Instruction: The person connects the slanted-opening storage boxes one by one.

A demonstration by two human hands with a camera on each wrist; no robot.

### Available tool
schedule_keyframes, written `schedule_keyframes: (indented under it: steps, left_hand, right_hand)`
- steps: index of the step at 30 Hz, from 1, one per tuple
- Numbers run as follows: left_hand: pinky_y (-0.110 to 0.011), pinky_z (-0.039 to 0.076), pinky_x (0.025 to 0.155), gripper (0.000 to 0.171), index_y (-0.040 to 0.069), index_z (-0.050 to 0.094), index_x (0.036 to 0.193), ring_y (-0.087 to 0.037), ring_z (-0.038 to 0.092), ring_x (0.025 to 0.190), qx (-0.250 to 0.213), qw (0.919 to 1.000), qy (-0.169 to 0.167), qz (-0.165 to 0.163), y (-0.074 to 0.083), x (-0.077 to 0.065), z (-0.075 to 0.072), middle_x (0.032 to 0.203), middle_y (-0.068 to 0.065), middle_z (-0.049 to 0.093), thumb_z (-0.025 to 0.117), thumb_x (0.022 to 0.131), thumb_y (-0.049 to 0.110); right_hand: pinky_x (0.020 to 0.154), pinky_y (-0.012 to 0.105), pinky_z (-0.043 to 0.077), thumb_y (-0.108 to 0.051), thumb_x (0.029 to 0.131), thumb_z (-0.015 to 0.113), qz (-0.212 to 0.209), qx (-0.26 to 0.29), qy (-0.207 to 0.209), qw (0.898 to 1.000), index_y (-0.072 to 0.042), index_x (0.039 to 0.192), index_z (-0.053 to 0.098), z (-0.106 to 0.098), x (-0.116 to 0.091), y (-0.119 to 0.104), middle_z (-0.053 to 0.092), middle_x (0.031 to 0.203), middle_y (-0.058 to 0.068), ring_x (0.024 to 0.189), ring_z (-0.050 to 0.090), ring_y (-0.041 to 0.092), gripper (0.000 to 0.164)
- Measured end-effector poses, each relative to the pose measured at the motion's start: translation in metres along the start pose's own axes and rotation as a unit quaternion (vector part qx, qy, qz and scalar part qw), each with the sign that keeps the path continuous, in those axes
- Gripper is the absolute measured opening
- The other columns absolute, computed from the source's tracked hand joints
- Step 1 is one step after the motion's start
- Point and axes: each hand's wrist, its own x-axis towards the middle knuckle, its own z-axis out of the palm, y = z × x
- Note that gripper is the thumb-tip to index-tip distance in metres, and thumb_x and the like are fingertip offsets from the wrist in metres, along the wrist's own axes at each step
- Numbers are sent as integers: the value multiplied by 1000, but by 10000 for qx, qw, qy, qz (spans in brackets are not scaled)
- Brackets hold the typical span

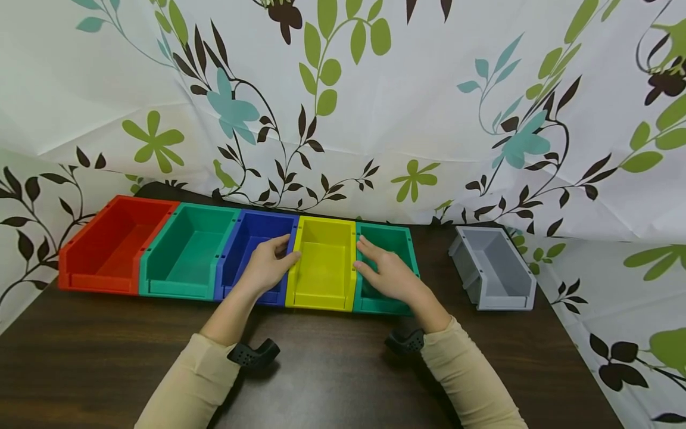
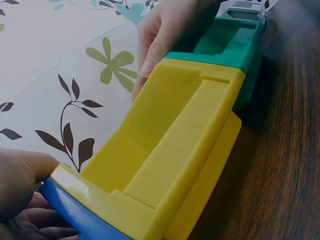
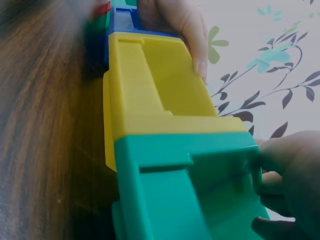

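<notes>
A yellow open-front bin [image 1: 323,262] stands between a blue bin [image 1: 256,227] and a green bin [image 1: 393,239], their sides pressed close together. My left hand [image 1: 265,263] is at the blue-yellow seam, its thumb on the yellow rim and the other fingers over the blue bin. At the yellow-green seam, my right hand [image 1: 390,275] touches the rim with thumb and index finger. Its other fingers hang over the green bin, as the right wrist view shows. Both hands have loosely bent fingers, and neither lifts anything.
Left of the blue bin, a second green bin [image 1: 193,253] and a red bin [image 1: 120,241] continue the row. A grey bin [image 1: 493,262] stands apart at the right. The dark wooden table [image 1: 332,369] meets a leaf-patterned cloth [image 1: 370,131] behind the row.
</notes>
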Motion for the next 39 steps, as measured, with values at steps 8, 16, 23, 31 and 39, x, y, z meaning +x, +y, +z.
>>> schedule_keyframes:
  steps: [8, 16, 23, 31, 39]
  left_hand:
    - [-47, 41, 105, 62, 0, 32, 146, -34, 44, 132, -59, 9999, 118, -108, -1, 1, 2, 145, -22, 42, 56, 95, 26]
    - [-47, 42, 104, 62, -2, 32, 145, -35, 45, 131, -15, 9994, 344, -8, 1, -2, 12, 143, -23, 43, 55, 93, 23]
    - [-48, 39, 106, 61, -2, 32, 145, -34, 42, 133, 86, 9985, 542, 24, 6, -3, 9, 143, -24, 43, 53, 92, 20]
    - [-49, 37, 108, 59, 1, 33, 145, -33, 39, 135, 225, 9974, 681, -69, 5, -1, 4, 144, -23, 42, 52, 91, 17]
    - [-48, 46, 93, 57, 3, 36, 145, -36, 54, 114, 580, 9940, 930, 8, 8, -4, 3, 144, -20, 44, 49, 90, 13]
  right_hand:
    - [112, 47, 32, -42, 98, 45, 222, 292, 47, 9993, -11, 147, 33, 2, -3, 1, 24, 156, 4, 142, 28, 25, 59]
    - [107, 50, 38, -39, 97, 49, 153, 214, 701, 9972, -9, 140, 46, -2, -16, 10, 39, 149, 10, 136, 39, 29, 53]
    - [93, 51, 48, -19, 94, 58, -140, -108, 2113, 9773, 0, 129, 57, -21, -32, 29, 56, 133, 17, 122, 54, 34, 40]
    - [87, 54, 49, -15, 92, 60, 297, -370, 2770, 9597, 0, 123, 61, -37, -57, 64, 62, 123, 19, 112, 59, 38, 35]
    - [55, 28, 37, -21, 94, 57, 942, -494, 2686, 9574, 1, 126, 59, -53, -69, 85, 68, 104, 21, 59, 44, 13, 38]
